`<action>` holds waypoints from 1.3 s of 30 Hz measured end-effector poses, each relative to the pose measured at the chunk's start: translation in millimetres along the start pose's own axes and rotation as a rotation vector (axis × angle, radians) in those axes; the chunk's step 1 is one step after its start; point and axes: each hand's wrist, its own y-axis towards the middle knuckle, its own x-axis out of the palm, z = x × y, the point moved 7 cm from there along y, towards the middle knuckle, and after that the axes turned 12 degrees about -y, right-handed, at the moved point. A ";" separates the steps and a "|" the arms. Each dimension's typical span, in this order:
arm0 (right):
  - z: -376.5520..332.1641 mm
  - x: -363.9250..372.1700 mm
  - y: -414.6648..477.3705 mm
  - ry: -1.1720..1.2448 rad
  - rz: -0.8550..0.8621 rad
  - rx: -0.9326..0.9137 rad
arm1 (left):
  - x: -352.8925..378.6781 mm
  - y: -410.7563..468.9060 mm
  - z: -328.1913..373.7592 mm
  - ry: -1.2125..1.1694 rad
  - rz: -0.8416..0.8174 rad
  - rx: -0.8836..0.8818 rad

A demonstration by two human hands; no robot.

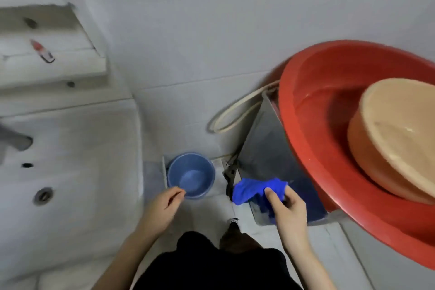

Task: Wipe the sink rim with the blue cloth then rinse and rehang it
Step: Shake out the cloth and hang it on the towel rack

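down at the right, the right hand (288,205) grips the bunched blue cloth (256,189), thumb on top and fingers curled under it, so the cloth sticks out to the left of the hand. it hangs in front of a grey metal stand (270,148), whose top edge carries a big red basin (329,125) with a tan basin (395,139) nested inside. the red rim juts well out past the stand toward the person. the left hand (164,202) holds nothing; its fingers are loosely curled, and the fingertips sit just at the near edge of a small blue bucket (191,175) on the floor. the white sink (70,172) fills the left side, its curved rim well apart from the cloth, with the drain (43,194) and a grey tap (14,141) in view. between the sink's edge and the stand lies a narrow strip of pale tiled floor (204,209), partly taken by the bucket. a looped hose (235,110) hangs on the wall behind the stand.
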 end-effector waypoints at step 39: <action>-511.6 -51.4 55.0 0.098 -0.253 -1.256 | -198.1 -29.9 475.6 -0.389 0.425 1.043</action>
